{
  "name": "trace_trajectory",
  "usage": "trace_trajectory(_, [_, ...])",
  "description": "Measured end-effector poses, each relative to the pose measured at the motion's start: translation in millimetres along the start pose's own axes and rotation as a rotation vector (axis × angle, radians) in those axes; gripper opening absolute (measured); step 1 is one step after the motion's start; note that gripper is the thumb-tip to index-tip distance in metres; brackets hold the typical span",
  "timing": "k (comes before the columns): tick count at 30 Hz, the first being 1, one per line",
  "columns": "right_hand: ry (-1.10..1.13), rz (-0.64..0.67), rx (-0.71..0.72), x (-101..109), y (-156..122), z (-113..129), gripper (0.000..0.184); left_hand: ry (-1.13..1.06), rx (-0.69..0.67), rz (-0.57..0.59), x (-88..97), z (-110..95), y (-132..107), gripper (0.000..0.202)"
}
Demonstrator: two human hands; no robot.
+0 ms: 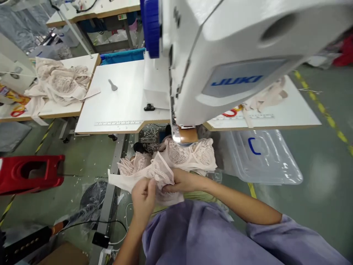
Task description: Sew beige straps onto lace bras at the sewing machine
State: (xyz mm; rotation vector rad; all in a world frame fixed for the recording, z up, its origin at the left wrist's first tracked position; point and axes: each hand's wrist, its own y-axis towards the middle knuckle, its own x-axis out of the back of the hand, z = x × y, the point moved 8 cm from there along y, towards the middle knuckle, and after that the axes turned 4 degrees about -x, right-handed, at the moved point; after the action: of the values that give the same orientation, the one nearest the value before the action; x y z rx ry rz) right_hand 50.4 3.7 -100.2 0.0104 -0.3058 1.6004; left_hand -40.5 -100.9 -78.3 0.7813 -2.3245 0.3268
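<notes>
Both my hands hold a pale pink lace garment piece [154, 171] low in front of me, below the table edge. My left hand [143, 198] pinches its lower edge, fingers closed on the fabric. My right hand [180, 181] grips the same piece from the right, fingers curled round it. Just beyond, a pile of similar lace garments [193, 154] lies under the head of the white JUKI sewing machine [226, 55], whose needle area [183, 134] is right above the pile.
The white sewing table [121, 106] carries a small grey tool [112, 85]. A heap of pink lace [59, 82] lies on the left table. A clear plastic bin lid [261, 158] rests on the right, a red stool [30, 173] on the left, cables on the floor [93, 224].
</notes>
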Motion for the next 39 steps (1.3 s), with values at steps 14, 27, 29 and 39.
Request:
trace_trajectory(14, [-0.210,-0.682,-0.453,229.3,-200.6,-1.4,0.035,-0.759,0.157,0.420,-146.6,-102.4,50.8,0.034])
trace_trajectory(27, [-0.320,-1.410,-0.651,456.0,-145.0,-53.2,0.014,-0.361,-0.027,0.301,-119.4,-104.8,55.5,0.036])
trace_trajectory(29, [-0.314,-1.425,-0.597,448.7,-153.6,-54.8,0.014,-0.340,-0.077,0.290,-112.1,-113.7,60.3,0.033])
trace_trajectory(39, [0.793,-0.869,0.167,277.2,-159.0,-6.1,0.037,-0.315,-0.187,0.254,-83.2,-141.6,73.2,0.027])
